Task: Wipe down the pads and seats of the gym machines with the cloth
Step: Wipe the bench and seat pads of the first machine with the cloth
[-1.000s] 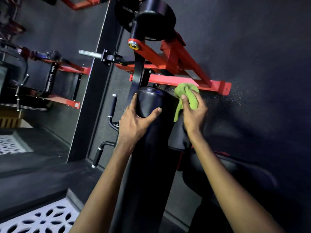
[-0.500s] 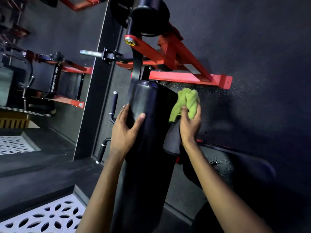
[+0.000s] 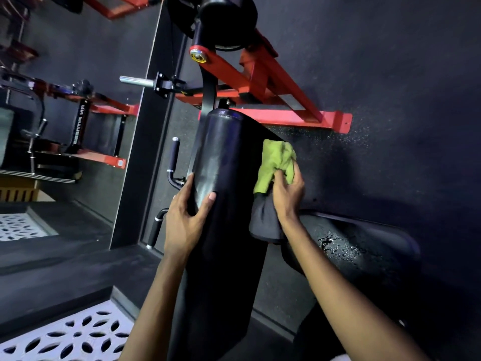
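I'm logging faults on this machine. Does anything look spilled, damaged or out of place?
Yes: shiny droplets sit on the black seat just right of the right hand holding the green cloth, so it looks wet and unwiped. Also, pale specks dot the dark surface below the red frame. No damage shows.

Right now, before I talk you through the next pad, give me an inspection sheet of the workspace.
Surface: long black pad, sheen on its upper part; seat carries droplets.
Job's things: green cloth, bunched against the pad's right edge.
Clutter: nothing seen.
Grippers: left hand grips the pad's left edge; right hand holds the cloth.
Cables: nothing seen.
Surroundings: red frame, roller pad, another machine, perforated white tile.
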Demonstrator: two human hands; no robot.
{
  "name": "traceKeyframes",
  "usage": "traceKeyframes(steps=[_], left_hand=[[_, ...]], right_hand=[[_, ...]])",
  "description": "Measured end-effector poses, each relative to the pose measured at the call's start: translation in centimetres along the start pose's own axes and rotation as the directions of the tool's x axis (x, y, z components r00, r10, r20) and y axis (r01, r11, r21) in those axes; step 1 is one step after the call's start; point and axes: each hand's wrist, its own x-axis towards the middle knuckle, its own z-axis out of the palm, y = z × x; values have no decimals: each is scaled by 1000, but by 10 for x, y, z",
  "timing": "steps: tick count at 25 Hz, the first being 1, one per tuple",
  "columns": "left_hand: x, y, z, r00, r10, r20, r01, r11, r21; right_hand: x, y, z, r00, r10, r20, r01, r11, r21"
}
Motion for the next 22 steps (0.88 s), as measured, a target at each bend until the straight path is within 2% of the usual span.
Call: traceKeyframes(steps=[4,9,10,13,15,19,22], left_hand=[[0,-4,0,999,39,-19,-38,999,36],[1,-9,-3,999,36,22,-36,999,-7],[-2,-12,-5,999,40,33,-40,999,-9],[-12,-27,-7,989,122,84,-124,992,21],[-13,-37,-5,978,189,91,-194,980,47],[-8,-40,-5,971,229,75,-231,973,24],[-5,-49,-8,956,262,135,-259,965,-37]], right_hand=[[-41,-44,16,991,-125,48,121,990,68],[-54,-35,18,950,-285,126,300,946,-120],[-46,-29,17,956,-268,117,283,950,-133],[-11,-19,14,998,-62,33,63,997,-38],[-12,-27,18,1000,-29,0,29,999,13],[-77,-39,26,982,-172,74,173,985,-1],[-122,-46,34,914,-361,186,391,906,-160]])
